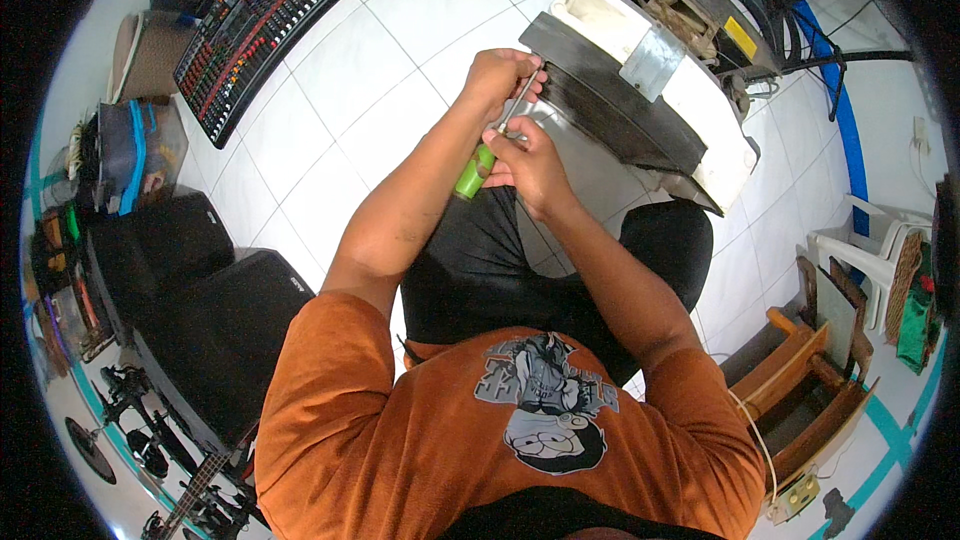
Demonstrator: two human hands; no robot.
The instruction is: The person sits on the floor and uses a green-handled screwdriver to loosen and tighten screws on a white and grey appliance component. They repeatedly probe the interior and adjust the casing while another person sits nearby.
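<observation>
A large white and dark grey appliance casing [640, 90] lies tilted on the white tiled floor in front of me. My right hand [530, 160] grips a screwdriver with a green handle [473, 172], its metal shaft pointing up to the casing's near dark edge. My left hand [500, 75] is closed at the shaft's tip, against that edge. What the tip touches is hidden by my fingers. I sit with black-trousered legs under my arms.
An audio mixing console [250, 25] lies at the back left. Black speaker boxes [200, 310] stand at my left, with a guitar below them. Wooden frames [810, 380] and a white plastic chair [870, 240] are at my right. Black cables [790, 30] lie behind the casing.
</observation>
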